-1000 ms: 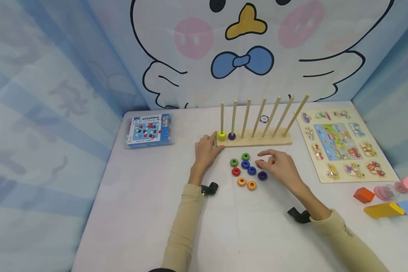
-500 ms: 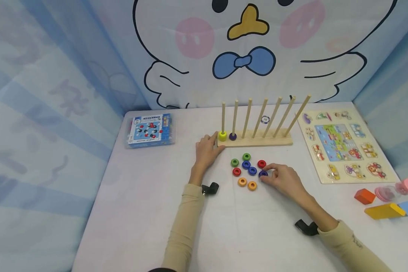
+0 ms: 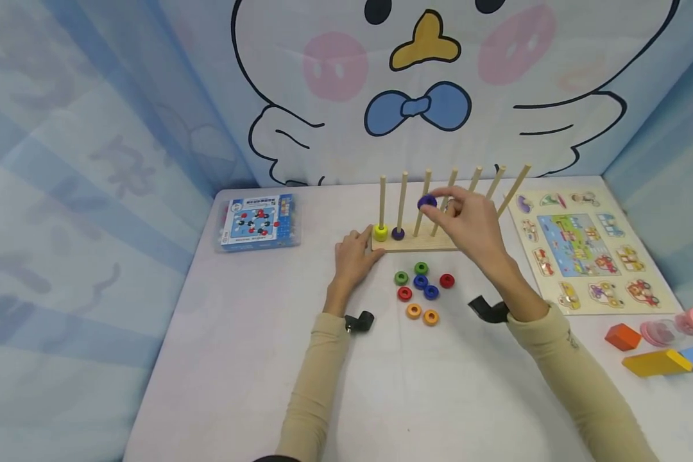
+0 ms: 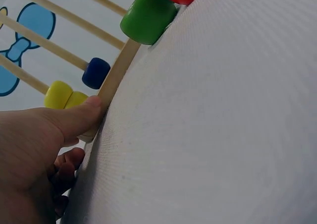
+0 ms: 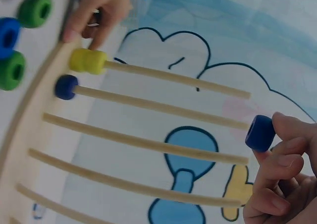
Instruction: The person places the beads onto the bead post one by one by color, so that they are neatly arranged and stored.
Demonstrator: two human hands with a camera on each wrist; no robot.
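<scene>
A wooden peg stand [image 3: 421, 246] carries a row of upright pegs. Yellow rings [image 3: 380, 233] sit at the bottom of its leftmost peg, and one dark purple ring [image 3: 398, 235] is low on the second. My left hand [image 3: 352, 258] grips the base's left end, thumb on the front edge [image 4: 110, 87] and fingers behind. Between thumb and fingertips, my right hand [image 3: 472, 221] pinches another purple ring [image 5: 260, 133], raised to peg-top height. In the right wrist view that ring is right at the tip of the second peg [image 5: 163, 106]. The right hand hides part of the stand.
Loose rings lie in front of the stand: green [image 3: 421, 268], blue [image 3: 431, 292], red [image 3: 447, 281] and orange [image 3: 430, 317]. A picture puzzle board [image 3: 595, 298] lies to the right, with blocks [image 3: 622, 337] nearer me. A blue boxed set [image 3: 258, 224] lies at the back left.
My right hand set down a red ring beside the others, took the purple ring from the table and lifted it up to the pegs. The left hand stays at the stand's end.
</scene>
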